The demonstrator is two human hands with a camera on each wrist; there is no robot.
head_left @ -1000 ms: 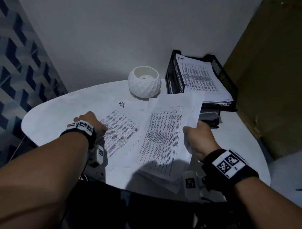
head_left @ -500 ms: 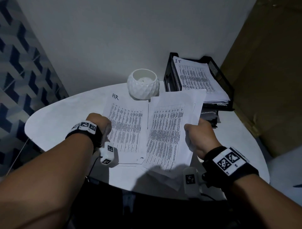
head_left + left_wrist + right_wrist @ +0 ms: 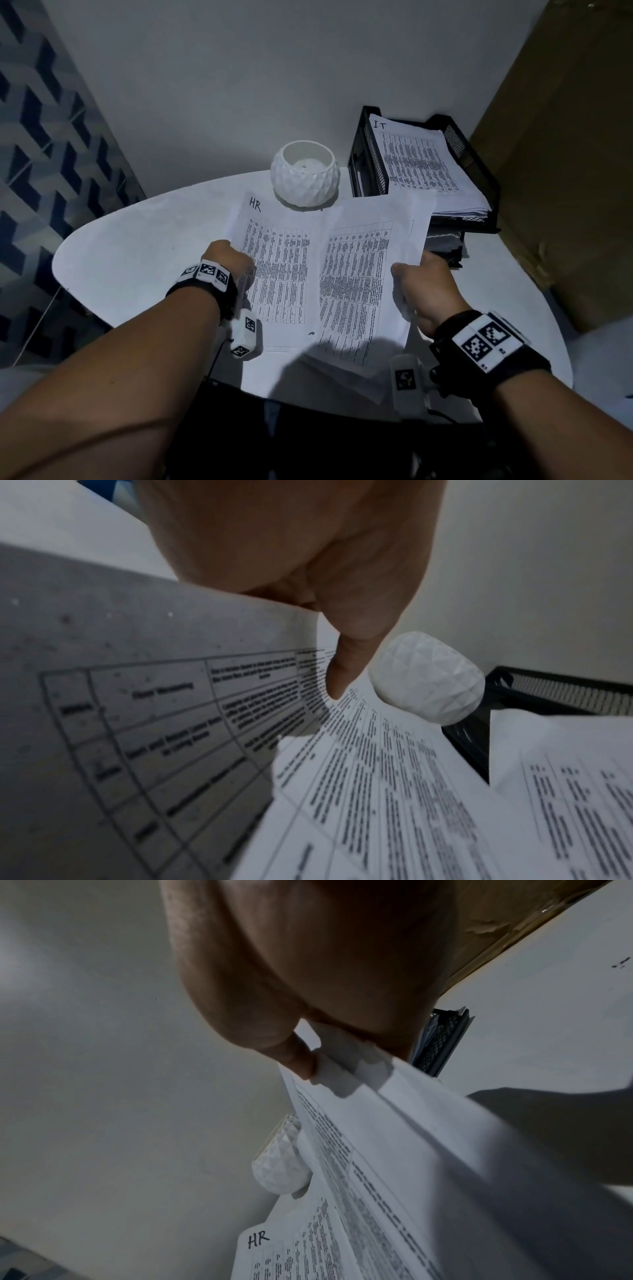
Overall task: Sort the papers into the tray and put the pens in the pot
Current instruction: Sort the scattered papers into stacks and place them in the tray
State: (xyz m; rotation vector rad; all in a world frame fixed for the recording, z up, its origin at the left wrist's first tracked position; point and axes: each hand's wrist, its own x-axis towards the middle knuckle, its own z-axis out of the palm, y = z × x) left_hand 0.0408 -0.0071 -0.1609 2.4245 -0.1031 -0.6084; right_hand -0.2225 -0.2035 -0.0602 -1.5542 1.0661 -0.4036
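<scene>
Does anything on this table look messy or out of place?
Yes. The IT stack in the black tray sits skewed, its front edge sticking out past the tray's front. Loose sheets also hang over the table's near edge. No pens show.

The surface (image 3: 130, 253) is plain white. The pot (image 3: 305, 178) on it is white too, its outside cut in a faceted diamond pattern. The tray (image 3: 373, 161) is black mesh. The papers (image 3: 277, 267) are white sheets printed with black tables of small text; one bears "HR" in black handwriting, and the top sheet in the tray bears "IT". The wall behind is plain pale grey; the wall at the left carries a blue and grey geometric block pattern. The wristbands (image 3: 493, 346) are black with white, black-patterned marker squares. The cardboard (image 3: 565, 171) at the right is brown.
</scene>
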